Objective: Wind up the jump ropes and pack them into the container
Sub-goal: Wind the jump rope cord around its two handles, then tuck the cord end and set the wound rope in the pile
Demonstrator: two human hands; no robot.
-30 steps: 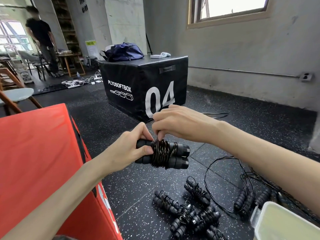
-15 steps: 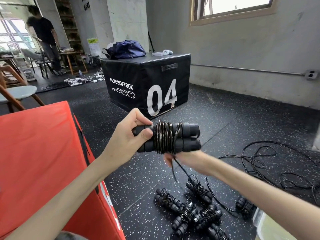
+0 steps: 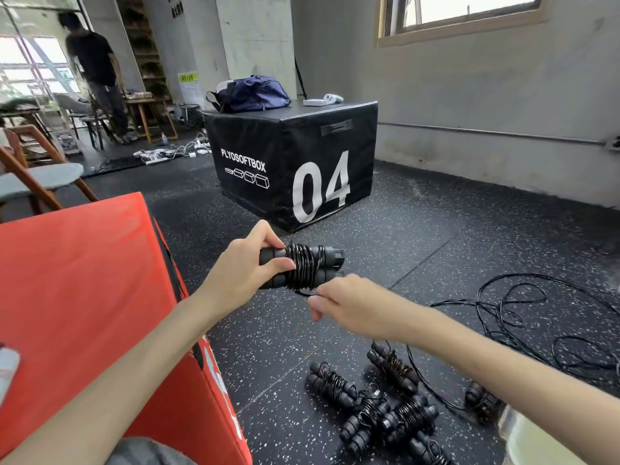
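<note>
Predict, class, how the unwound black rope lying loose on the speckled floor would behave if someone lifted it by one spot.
The loose black cord would probably sag and trail: it lies in slack, uneven loops. It looks thin, so likely light for its length. Its overlapping loops may snag or tangle as it rises, which is perhaps why the finished wound rope bundles have cord wrapped tightly round paired handles.

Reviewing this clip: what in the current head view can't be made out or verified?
- Container: cut off by the bottom-right edge and crossed by the right forearm; its contents cannot be seen.
- Cord end near the right hand: fingers hide whether it is tucked in.
- Left hand covers the handle ends of the held jump rope.
- Wound ropes on the floor: pile overlaps and runs off the bottom edge, so no sure count.
</note>
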